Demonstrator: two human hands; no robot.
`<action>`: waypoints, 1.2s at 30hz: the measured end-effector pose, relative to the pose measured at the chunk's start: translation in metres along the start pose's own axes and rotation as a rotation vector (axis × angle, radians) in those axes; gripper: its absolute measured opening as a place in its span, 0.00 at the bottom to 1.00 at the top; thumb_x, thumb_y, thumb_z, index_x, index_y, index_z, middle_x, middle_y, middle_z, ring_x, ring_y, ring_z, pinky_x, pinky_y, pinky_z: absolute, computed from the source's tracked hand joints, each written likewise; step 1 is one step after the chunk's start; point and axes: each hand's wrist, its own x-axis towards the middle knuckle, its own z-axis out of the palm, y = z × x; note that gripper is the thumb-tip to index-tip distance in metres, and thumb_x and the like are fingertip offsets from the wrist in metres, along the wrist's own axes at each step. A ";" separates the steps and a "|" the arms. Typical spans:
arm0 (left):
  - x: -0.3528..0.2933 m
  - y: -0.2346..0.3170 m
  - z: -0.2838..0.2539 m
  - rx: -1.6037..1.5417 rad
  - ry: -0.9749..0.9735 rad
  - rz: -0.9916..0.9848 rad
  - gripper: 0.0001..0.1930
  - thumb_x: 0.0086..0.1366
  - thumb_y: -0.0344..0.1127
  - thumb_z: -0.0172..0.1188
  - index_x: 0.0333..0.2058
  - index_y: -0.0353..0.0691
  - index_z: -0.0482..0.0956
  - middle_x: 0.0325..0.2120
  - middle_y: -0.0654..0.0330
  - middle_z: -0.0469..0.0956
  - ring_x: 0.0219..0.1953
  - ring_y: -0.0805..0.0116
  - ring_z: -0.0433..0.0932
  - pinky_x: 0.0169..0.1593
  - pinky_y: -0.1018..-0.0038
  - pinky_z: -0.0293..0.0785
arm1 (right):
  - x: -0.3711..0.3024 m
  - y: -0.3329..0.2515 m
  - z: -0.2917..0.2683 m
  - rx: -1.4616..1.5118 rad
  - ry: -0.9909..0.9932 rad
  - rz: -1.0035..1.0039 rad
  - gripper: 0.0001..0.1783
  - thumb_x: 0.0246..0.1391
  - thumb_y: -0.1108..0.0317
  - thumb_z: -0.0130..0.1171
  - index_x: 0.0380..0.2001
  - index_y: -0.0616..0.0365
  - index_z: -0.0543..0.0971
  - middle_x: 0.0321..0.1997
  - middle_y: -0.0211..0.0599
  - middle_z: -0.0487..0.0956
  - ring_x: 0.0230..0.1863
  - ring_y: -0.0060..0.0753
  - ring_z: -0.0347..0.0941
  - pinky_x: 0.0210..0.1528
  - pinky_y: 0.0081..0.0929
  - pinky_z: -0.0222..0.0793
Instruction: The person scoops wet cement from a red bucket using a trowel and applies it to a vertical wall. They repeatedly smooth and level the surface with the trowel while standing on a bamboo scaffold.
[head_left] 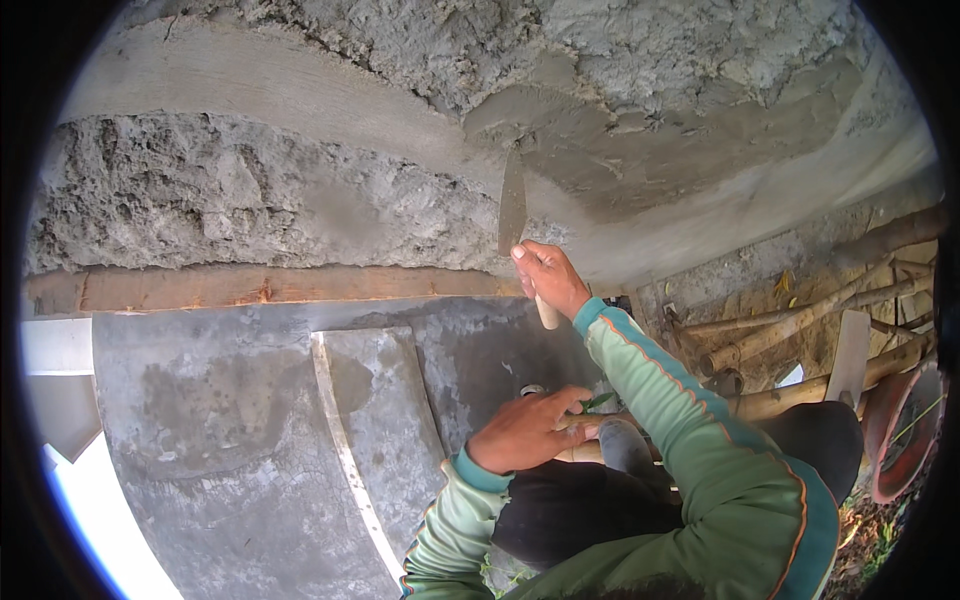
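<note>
My right hand [552, 278] grips the light handle of a pointed trowel [513, 205]. Its thin metal blade points away from me, and the tip touches the lower edge of a darker, wet mortar patch [640, 160] on the rough wall. Closer to me, my left hand [530, 430] is closed around a bamboo pole [598, 420] beside my knee. A small green leaf [598, 401] shows by its fingertips.
A wooden board [270, 287] runs along the bottom of the rough plaster [250, 190]. Below it is a smoother grey wall [220, 430] with a raised strip [385, 420]. Bamboo poles [780, 335], a flat wooden piece [850, 355] and a reddish basin [900, 440] are at right.
</note>
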 end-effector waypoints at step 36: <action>0.002 0.008 -0.003 -0.038 -0.036 -0.075 0.28 0.70 0.52 0.59 0.60 0.38 0.71 0.49 0.47 0.82 0.51 0.49 0.81 0.54 0.59 0.75 | 0.060 0.102 -0.001 0.630 0.442 0.094 0.21 0.72 0.48 0.46 0.36 0.55 0.71 0.28 0.31 0.69 0.27 0.28 0.70 0.33 0.33 0.75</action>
